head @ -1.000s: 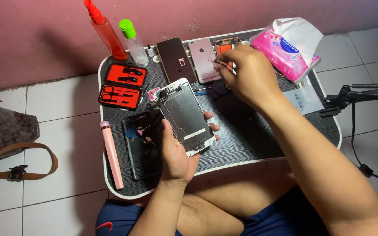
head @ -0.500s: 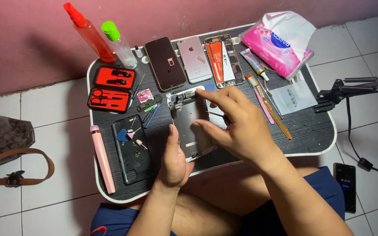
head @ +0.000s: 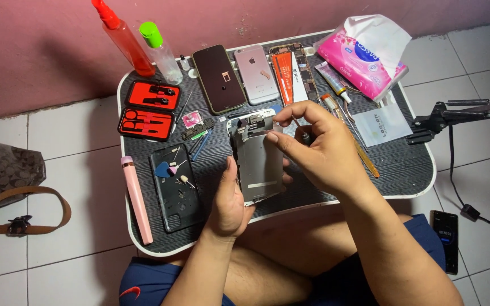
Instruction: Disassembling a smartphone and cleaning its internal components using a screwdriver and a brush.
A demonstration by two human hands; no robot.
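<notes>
Two hands on one phone screen panel, and it's a delicate spot. Left hand cradles the panel from below, thumb up its left edge, fingers curled behind it, holding it tilted just above the black lap tray. Right hand comes in from the panel's right, thumb and forefinger pinched nearly closed at the panel's top end, by the small metal parts there; a thin screwdriver looks tucked in that grip, though its tip is hidden.

Risk one: the tip slips off those tiny fittings and gouges a ribbon cable. Risk two: a loosened screw drops into the tray's ridges, or rolls off toward the floor. Left of the panel, a black back cover holds loose picks and bits, so a bumped wrist could scatter them. Beyond the panel, three phones lie close together, easy to knock.
</notes>
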